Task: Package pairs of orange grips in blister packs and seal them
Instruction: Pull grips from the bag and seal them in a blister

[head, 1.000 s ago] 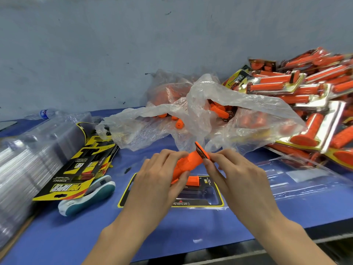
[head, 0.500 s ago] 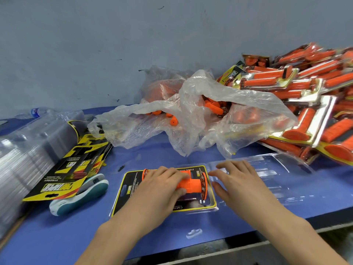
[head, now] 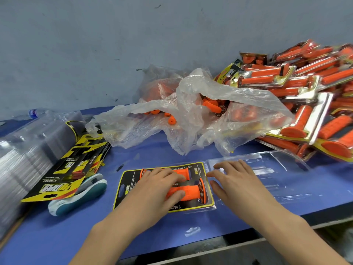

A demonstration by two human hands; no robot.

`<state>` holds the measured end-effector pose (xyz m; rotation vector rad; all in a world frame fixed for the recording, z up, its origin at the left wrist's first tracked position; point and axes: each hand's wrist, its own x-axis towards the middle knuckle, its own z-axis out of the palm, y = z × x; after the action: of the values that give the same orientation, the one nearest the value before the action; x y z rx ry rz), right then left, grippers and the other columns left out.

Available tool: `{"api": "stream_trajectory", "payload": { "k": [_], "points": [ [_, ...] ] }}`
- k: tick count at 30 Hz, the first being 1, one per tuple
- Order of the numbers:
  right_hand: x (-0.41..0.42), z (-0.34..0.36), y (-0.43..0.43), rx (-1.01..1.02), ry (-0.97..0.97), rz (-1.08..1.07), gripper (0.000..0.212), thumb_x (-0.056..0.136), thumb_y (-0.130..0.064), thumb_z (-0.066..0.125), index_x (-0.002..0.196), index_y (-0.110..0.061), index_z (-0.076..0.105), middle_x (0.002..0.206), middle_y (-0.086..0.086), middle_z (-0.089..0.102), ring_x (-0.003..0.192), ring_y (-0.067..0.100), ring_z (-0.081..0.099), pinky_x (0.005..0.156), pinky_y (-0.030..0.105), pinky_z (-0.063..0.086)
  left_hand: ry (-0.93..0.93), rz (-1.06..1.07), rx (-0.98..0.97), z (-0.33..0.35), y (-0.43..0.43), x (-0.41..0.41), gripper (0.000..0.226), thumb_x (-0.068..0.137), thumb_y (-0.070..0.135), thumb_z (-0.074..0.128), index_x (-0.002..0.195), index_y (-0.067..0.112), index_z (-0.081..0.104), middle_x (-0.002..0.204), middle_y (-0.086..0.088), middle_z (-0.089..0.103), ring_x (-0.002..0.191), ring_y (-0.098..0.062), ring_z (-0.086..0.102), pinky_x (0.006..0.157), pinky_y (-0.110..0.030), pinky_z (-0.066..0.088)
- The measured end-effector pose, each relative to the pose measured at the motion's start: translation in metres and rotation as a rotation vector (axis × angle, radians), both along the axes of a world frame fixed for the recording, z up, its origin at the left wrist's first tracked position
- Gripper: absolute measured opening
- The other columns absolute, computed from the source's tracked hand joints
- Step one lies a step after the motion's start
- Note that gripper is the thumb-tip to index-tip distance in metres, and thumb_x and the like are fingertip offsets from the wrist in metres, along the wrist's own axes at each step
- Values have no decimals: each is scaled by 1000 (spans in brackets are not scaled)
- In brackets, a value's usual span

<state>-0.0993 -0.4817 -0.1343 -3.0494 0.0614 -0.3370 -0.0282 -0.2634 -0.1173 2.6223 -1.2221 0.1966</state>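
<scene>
now orange grip (head: 191, 192) no longer aloft, down in blister pack (head: 130, 181)

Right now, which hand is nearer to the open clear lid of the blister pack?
Right. The right hand is over the lid edge; the left hand presses the orange grips, away from it.

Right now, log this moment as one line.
step: pair seated | blister pack: open | near grip: under left hand | far grip: in pack | right hand: open beside pack | clear lid: flat, unsealed
</scene>
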Motion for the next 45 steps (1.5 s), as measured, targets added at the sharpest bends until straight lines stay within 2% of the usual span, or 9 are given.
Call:
{"api": "stream_trajectory", "payload": {
  "k": [6,13,17,20,24,29,38,43,45],
  "points": [
    [0,-2,0,16,-30,-4,39,103,-43,31,137,-38,49,144,-11,42,133,18,37,116,35,16,28,420,-315,14,42,27,26,101,31,47,119,21,62,113,4,62,104,-16,57,92,-35,45],
    [-12,5,16,226,-294,-27,25,96,-26,56,120,-26,65,118,-8,62,113,21,53,99,35,39,227,736,105,3,70,30,26,106,23,35,104,11,59,103,-8,63,106,-30,60,87,-39,47],
    [-32,5,32,884,-504,-189,17,95,-24,54,100,-38,61,96,-25,62,93,-1,55,75,23,42,354,768,-125,-6,78,29,24,104,22,42,109,6,60,105,-16,67,106,-33,61,84,-35,46],
    [-46,-8,43,1367,-539,-455,11,95,-22,53,93,-32,56,89,-13,61,83,10,58,64,27,41,457,719,-152,-7,87,35,35,103,16,44,69,15,55,84,-17,67,83,-35,64,63,-26,43],
    [-52,-22,59,1736,-451,-608,10,98,-12,50,94,-20,46,94,8,57,76,19,62,65,29,45,648,715,-234,-9,91,36,31,102,11,42,74,6,54,63,-10,54,52,-22,50,48,-21,39],
    [-51,-20,62,1722,-581,-732,17,94,-16,56,103,-22,43,128,16,49,75,12,61,79,37,46,768,701,-370,-10,95,35,28,104,10,37,78,7,46,67,-11,48,51,-20,43,43,-20,31],
    [-40,-26,66,1599,-684,-499,21,94,-14,59,93,-30,47,100,-8,61,83,-8,61,73,20,45,718,634,-334,-15,107,48,27,104,16,42,81,6,51,66,-8,60,49,-21,63,41,-24,44],
    [-34,-30,63,1856,-681,-618,28,96,-12,56,119,-6,41,116,10,53,91,16,65,88,30,46,695,619,-299,-15,112,47,27,105,17,40,84,5,50,68,-7,58,49,-22,62,43,-24,45],
    [-37,-26,57,1989,-649,-629,32,99,-12,53,125,3,43,112,15,55,87,22,69,78,29,52,698,624,-312,-13,115,47,26,105,17,39,85,4,51,69,-8,57,50,-22,61,43,-23,43]
  ]
}}
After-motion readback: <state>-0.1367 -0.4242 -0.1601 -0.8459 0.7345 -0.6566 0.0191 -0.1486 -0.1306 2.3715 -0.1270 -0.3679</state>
